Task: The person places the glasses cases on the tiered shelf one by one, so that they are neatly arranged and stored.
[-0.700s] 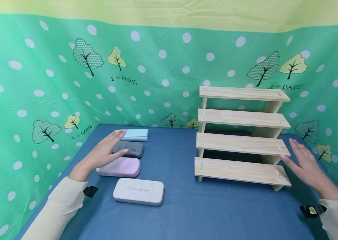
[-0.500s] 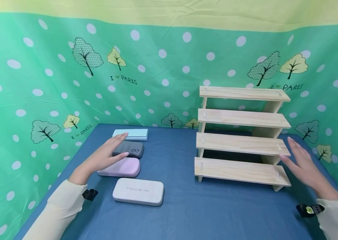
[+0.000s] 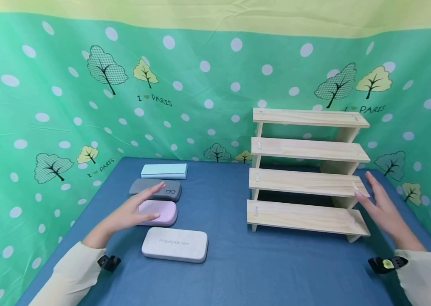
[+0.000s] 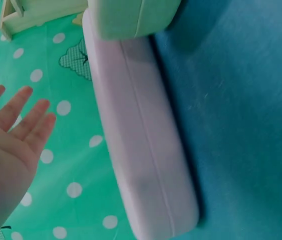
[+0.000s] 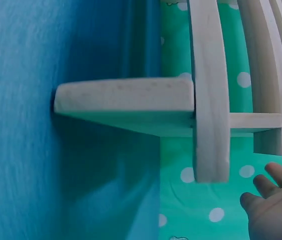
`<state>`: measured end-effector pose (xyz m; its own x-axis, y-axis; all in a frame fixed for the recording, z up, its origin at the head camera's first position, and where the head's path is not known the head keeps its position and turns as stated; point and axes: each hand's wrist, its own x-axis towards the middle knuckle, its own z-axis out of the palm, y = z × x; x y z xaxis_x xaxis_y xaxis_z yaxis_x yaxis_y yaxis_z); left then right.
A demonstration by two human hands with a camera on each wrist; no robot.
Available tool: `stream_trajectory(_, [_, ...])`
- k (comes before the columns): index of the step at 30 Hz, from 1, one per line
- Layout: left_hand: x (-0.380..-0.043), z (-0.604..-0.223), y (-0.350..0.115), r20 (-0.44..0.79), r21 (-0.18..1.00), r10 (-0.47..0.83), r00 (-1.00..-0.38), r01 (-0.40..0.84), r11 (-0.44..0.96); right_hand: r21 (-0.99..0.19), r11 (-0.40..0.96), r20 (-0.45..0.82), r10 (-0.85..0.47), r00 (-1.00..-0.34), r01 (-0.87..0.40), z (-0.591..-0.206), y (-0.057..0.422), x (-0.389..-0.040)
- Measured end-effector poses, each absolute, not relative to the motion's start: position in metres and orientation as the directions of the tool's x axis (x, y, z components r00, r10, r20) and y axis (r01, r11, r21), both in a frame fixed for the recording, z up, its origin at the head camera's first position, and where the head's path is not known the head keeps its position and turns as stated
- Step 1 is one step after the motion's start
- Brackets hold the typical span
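Note:
My left hand (image 3: 125,214) hovers with spread fingers over the left part of the pink glasses case (image 3: 166,213), its fingertips overlapping the grey glasses case (image 3: 172,191) printed with a small pair of glasses. Nothing is in that hand; the left wrist view shows its fingers (image 4: 31,122) extended beside the pink case. Nearer to me lies a white glasses case (image 3: 175,245) with small lettering. On the other side, my right hand (image 3: 385,214) is held with its fingers extended beside the right end of a stepped wooden shelf (image 3: 307,180), holding nothing.
A light blue case (image 3: 164,171) lies at the back left of the blue tablecloth (image 3: 223,263). Green dotted cloth (image 3: 200,85) with printed trees hangs behind and at the sides. The shelf's several tiers rise towards the back.
My left hand has come down and nearer, from over the light blue and grey cases to the pink one. The right hand has shifted slightly left. The cases and shelf stay put.

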<state>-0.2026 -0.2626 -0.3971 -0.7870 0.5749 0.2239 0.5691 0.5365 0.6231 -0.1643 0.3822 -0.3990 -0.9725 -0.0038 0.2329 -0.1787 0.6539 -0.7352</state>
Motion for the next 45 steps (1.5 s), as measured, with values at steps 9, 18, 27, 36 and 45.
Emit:
stream_trajectory(9, [-0.192, -0.406, -0.261, 0.223, 0.780, 0.680, -0.699, 0.546, 0.305, -0.812, 0.571, 0.167, 0.033, -0.985, -0.119, -0.404, 0.381, -0.167])
stream_trajectory(18, [-0.190, -0.419, -0.268, 0.214, 0.840, 0.766, -0.606, 0.514, 0.172, -0.850, 0.525, 0.117, 0.092, -0.989, -0.052, -0.407, 0.377, -0.171])
stream_trajectory(27, [-0.184, -0.425, -0.279, 0.088, 0.907, 0.783, -0.616, 0.374, 0.193, -0.880, 0.473, 0.110, 0.122, -0.986, -0.040, -0.414, 0.377, -0.178])
stream_trajectory(36, [-0.179, -0.432, -0.287, 0.020, 0.921, 0.806, -0.592, 0.325, 0.216, -0.946, 0.324, 0.074, 0.151, -0.986, -0.021, -0.422, 0.376, -0.187])
stream_trajectory(45, [-0.182, -0.442, -0.287, -0.082, 0.933, 0.811, -0.579, 0.243, 0.267, -0.998, 0.042, 0.043, 0.105, -0.994, -0.038, -0.426, 0.376, -0.187])
